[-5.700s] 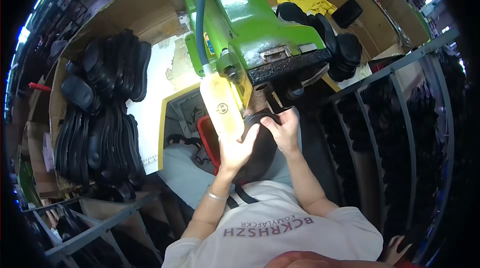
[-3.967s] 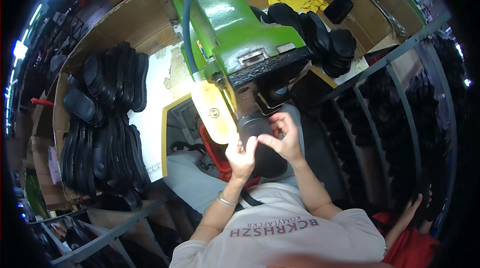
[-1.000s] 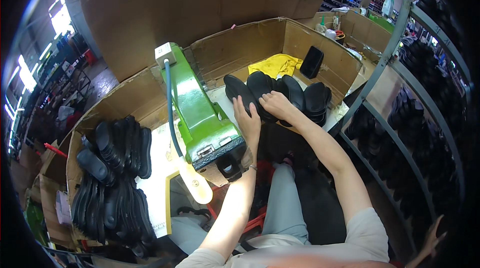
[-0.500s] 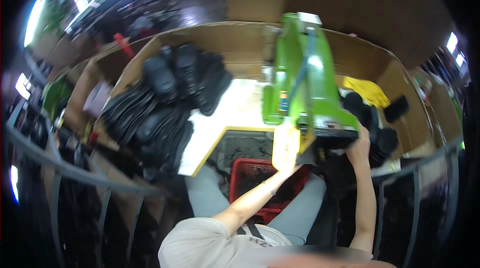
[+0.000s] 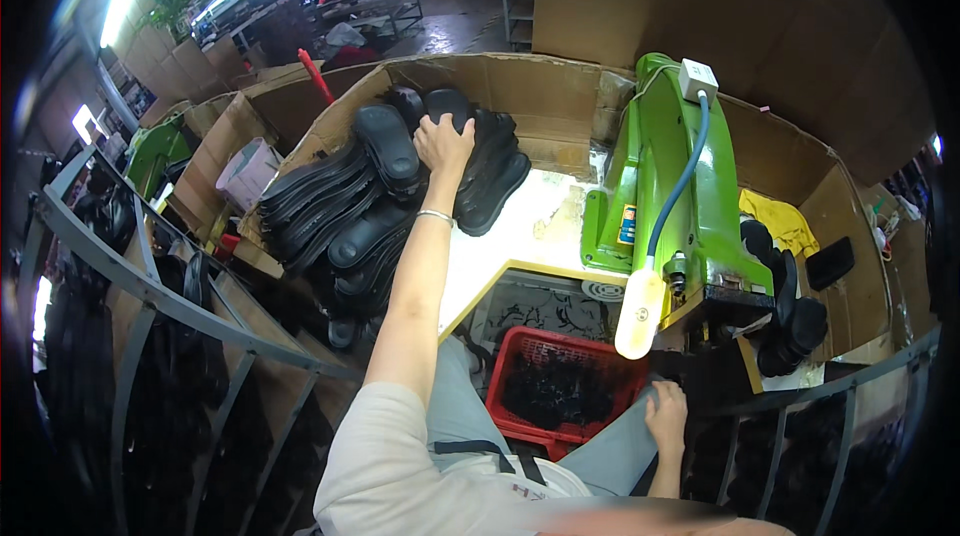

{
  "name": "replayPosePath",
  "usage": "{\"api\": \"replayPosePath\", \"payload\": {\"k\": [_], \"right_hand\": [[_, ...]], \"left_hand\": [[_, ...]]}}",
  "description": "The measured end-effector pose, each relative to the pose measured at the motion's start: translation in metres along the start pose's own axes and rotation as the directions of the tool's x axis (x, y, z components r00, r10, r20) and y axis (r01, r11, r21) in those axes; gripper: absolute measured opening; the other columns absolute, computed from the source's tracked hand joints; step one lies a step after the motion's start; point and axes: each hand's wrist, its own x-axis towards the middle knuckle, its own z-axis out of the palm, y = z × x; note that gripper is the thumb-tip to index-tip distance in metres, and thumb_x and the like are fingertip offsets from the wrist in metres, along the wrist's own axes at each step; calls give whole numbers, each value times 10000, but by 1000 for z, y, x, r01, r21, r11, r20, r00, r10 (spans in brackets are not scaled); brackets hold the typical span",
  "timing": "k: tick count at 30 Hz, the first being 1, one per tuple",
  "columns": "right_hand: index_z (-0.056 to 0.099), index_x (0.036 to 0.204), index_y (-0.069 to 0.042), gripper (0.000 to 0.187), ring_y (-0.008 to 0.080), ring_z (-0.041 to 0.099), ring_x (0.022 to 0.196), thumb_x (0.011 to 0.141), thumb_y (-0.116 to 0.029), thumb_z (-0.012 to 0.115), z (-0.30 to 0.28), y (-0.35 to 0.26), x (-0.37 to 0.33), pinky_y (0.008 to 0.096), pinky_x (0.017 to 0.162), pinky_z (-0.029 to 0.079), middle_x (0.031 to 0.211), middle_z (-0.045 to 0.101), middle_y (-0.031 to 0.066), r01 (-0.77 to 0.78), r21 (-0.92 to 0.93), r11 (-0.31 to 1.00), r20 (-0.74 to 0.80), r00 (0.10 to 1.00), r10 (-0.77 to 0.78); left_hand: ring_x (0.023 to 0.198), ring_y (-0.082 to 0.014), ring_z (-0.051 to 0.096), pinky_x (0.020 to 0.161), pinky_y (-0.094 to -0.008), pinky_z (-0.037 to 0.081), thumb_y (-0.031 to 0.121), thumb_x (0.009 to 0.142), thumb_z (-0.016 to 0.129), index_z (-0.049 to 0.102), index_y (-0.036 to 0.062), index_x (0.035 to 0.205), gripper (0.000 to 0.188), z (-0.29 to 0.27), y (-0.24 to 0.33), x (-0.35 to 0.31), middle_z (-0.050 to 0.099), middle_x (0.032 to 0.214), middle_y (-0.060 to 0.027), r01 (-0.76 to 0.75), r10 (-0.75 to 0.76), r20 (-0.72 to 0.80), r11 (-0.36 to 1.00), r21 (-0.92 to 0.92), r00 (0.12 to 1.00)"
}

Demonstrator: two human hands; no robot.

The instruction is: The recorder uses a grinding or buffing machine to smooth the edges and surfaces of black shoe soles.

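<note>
My left hand [image 5: 444,144] is stretched out to the pile at the left, its fingers gripping the near end of a black shoe sole [image 5: 448,106]. Many more black soles [image 5: 325,196] lie stacked around it on the white table top [image 5: 530,226]. With its fingers loosely bent and nothing in them, my right hand [image 5: 666,418] rests on my right knee. Up and to its right stands a green machine [image 5: 690,206]. A yellow-white lamp [image 5: 641,311] on a blue cable hangs at the machine's front.
A red basket [image 5: 545,436] holding dark scraps stands between my legs. Cardboard walls [image 5: 500,76] ring the table. At the right are more black soles [image 5: 795,331] and a yellow cloth [image 5: 780,221]. Metal rails [image 5: 190,316] curve round both sides.
My left hand has left the lamp and reached to the sole pile. My right hand has dropped from the machine's front onto my knee. The view has swung left.
</note>
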Motion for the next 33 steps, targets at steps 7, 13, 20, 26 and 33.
{"api": "replayPosePath", "payload": {"k": [7, 13, 20, 26, 33], "right_hand": [[622, 1013, 19, 213, 296, 633, 851, 822, -76, 621, 25, -52, -1, 358, 726, 513, 980, 637, 171, -220, 618, 755, 154, 975, 158], [527, 1216, 39, 433, 196, 644, 896, 926, -282, 551, 26, -80, -2, 297, 749, 535, 1054, 636, 155, -459, 717, -525, 561, 827, 43], [519, 1126, 9, 436, 190, 597, 973, 724, 41, 684, -8, -64, -84, 332, 891, 487, 1051, 604, 111, -323, 876, -357, 466, 758, 456], [497, 1191, 11, 567, 194, 559, 1051, 674, 73, 721, 10, -93, -99, 327, 927, 451, 1141, 570, 111, -355, 843, -404, 509, 771, 384], [484, 1218, 66, 592, 205, 574, 1036, 659, 87, 678, -10, -82, -106, 333, 909, 464, 1148, 576, 129, -324, 849, -418, 487, 786, 381]], "left_hand": [[994, -269, 582, 905, -355, 443, 174, 698, 736, 608, -1, 986, 361, -91, -32, -133, 607, 1055, -144, -219, 86, -225, 703, -677, 971], [1094, -285, 550, 949, -394, 440, 226, 602, 771, 422, -14, 1149, 692, -142, -30, -287, 574, 1122, -234, 375, 484, 385, 122, -919, 786], [987, -175, 572, 897, -309, 448, 76, 784, 691, 504, -37, 1206, 475, -127, 58, -378, 601, 1105, -118, 932, 605, 753, 51, -358, 257], [652, -83, 543, 596, -242, 452, 160, 825, 698, 625, -10, 874, 192, -113, 116, -370, 632, 754, -24, 808, 553, 768, 260, -528, 323], [714, -78, 571, 641, -209, 466, 38, 818, 681, 614, -39, 941, 160, -128, 107, -367, 640, 833, -42, 733, 481, 719, 205, -649, 501]]}}
